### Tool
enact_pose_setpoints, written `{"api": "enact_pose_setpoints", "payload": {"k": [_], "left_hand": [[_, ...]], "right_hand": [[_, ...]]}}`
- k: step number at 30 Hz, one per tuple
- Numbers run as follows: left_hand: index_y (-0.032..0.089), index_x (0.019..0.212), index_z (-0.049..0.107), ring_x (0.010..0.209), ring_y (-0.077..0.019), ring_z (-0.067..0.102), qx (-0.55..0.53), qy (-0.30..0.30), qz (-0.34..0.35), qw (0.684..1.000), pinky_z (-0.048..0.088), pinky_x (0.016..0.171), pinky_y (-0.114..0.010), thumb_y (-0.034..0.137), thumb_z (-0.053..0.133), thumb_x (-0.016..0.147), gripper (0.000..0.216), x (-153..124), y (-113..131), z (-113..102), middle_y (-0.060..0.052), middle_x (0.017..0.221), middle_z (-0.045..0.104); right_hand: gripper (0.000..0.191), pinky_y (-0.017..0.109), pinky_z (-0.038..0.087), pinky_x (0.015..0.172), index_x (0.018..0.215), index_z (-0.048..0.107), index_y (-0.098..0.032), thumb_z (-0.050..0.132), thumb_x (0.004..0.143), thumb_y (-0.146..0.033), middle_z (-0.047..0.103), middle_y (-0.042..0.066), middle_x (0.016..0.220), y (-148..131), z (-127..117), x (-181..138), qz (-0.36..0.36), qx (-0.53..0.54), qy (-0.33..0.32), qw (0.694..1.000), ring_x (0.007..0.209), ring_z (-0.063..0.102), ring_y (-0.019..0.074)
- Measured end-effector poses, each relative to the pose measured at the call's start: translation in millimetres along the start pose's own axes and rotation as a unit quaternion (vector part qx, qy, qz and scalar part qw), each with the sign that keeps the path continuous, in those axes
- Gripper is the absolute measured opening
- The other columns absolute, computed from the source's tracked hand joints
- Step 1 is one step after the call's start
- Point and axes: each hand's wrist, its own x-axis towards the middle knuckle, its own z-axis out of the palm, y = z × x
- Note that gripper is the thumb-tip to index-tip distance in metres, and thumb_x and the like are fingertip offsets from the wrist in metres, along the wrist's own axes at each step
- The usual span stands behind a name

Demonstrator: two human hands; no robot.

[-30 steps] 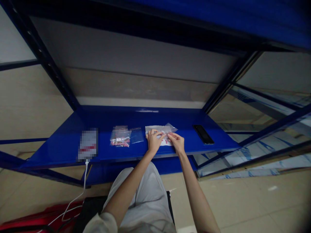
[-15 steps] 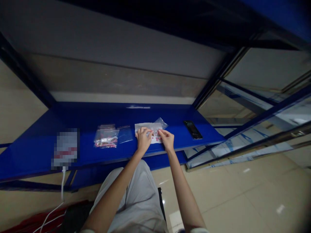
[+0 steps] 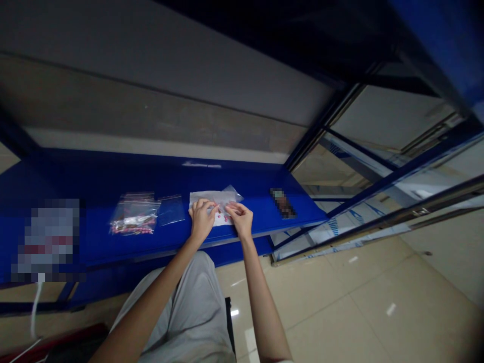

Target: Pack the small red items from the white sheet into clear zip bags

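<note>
My left hand (image 3: 202, 221) is over a white sheet of paper (image 3: 200, 196), thumb and fingers pinched together. A small pinkish bit shows at its fingertips, too small to name. Facing it from the right, my right hand (image 3: 241, 219) is also closed in a pinch, and what it holds cannot be made out. Between the hands, a few small pink bead-like pieces (image 3: 226, 219) lie on the paper. The corner of a clear plastic bag (image 3: 233, 191) sticks out behind the paper's right side.
Left of the paper lie a flat clear zip bag (image 3: 171, 210) and a pile of zip bags (image 3: 135, 214) with pink contents. A phone (image 3: 283, 203) rests to the right on the blue shelf (image 3: 249, 174). A blurred-out item (image 3: 51, 237) with a white cable (image 3: 37, 307) is far left.
The whole view has turned to the right, so everything on the shelf appears further left. Both hands stay pinched over the paper, with the fingers slightly shifted.
</note>
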Motion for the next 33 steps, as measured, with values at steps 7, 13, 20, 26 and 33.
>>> {"api": "enact_pose_setpoints", "payload": {"k": [7, 13, 20, 26, 33], "left_hand": [[0.024, 0.079, 0.063, 0.091, -0.0222, 0.051, -0.001, 0.010, 0.007, 1.000, 0.032, 0.080, -0.035, 0.037, 0.057, 0.077, 0.014, -1, 7, -4, -0.002, 0.089, 0.059], [0.021, 0.126, 0.037, 0.100, -0.0231, 0.050, -0.019, 0.030, 0.028, 0.999, 0.033, 0.084, -0.036, 0.022, 0.047, 0.082, 0.046, -3, 10, -7, -0.007, 0.110, 0.056], [0.029, 0.112, 0.056, 0.104, -0.0222, 0.048, 0.005, -0.032, 0.158, 0.987, 0.032, 0.086, -0.036, 0.014, 0.050, 0.080, 0.036, -6, 12, -10, -0.006, 0.113, 0.053], [0.026, 0.089, 0.067, 0.101, -0.0224, 0.050, -0.015, 0.060, 0.119, 0.991, 0.033, 0.084, -0.036, 0.026, 0.057, 0.078, 0.014, -6, 13, -12, -0.007, 0.112, 0.052], [0.019, 0.072, 0.065, 0.097, -0.0211, 0.054, -0.069, 0.141, 0.113, 0.981, 0.034, 0.084, -0.034, 0.031, 0.057, 0.078, 0.016, -8, 13, -17, -0.007, 0.100, 0.059]], "right_hand": [[0.029, 0.027, 0.052, 0.057, 0.087, 0.065, -0.017, 0.063, 0.068, -0.040, 0.067, 0.006, 0.088, 1, -4, 1, -0.020, -0.019, 0.012, 1.000, 0.077, 0.063, 0.0202], [0.034, 0.020, 0.046, 0.045, 0.097, 0.062, -0.018, 0.060, 0.071, -0.040, 0.063, 0.002, 0.080, -2, -5, 0, 0.011, 0.030, 0.015, 0.999, 0.063, 0.057, 0.0133], [0.050, 0.015, 0.033, 0.039, 0.117, 0.049, -0.022, 0.060, 0.068, -0.024, 0.053, -0.007, 0.058, -10, -5, -5, 0.004, 0.086, -0.035, 0.996, 0.042, 0.041, 0.0052], [0.035, 0.016, 0.032, 0.038, 0.108, 0.054, -0.020, 0.049, 0.079, -0.037, 0.057, -0.003, 0.062, -10, -6, -1, 0.005, 0.102, 0.011, 0.995, 0.044, 0.047, 0.0069], [0.023, 0.016, 0.032, 0.037, 0.080, 0.061, -0.016, 0.052, 0.075, -0.037, 0.056, -0.002, 0.059, -3, -4, 4, 0.003, 0.070, 0.050, 0.996, 0.041, 0.045, 0.0057]]}}
